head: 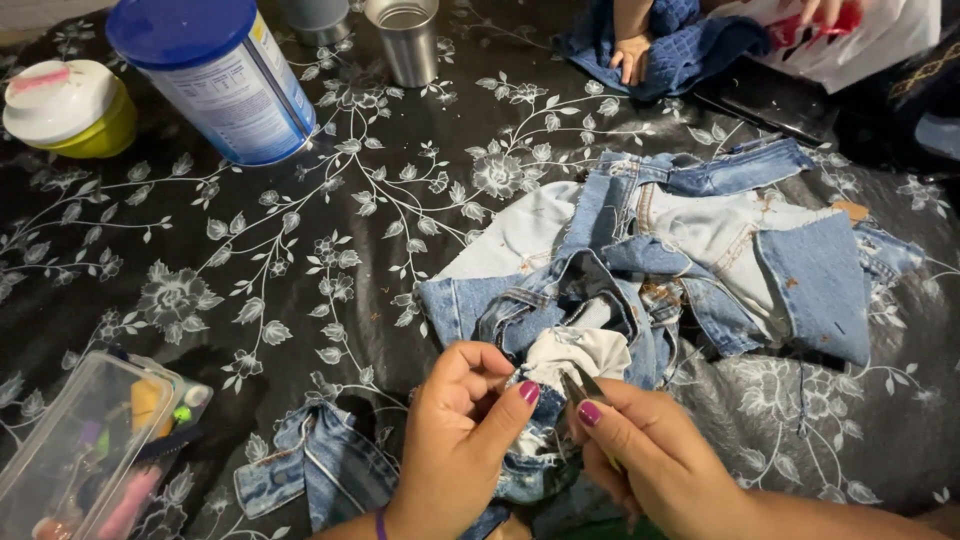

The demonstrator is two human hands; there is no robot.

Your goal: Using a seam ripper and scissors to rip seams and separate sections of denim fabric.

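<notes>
A pair of blue jeans (700, 250), turned partly inside out, lies crumpled on a black floral cloth (300, 250). My left hand (455, 440) pinches the denim and white pocket lining (580, 352) near the front edge. My right hand (650, 455) holds a small pair of metal scissors (580, 388), its tip pressed against the lining beside my left thumb. Both hands almost touch over the fabric.
A blue-lidded canister (220, 75), a white-lidded yellow container (70, 105) and two metal cups (405, 40) stand at the back. A clear plastic sewing box (85, 450) sits front left. A cut denim piece (310, 465) lies by my left wrist. Another person's hand (632, 55) rests on blue cloth.
</notes>
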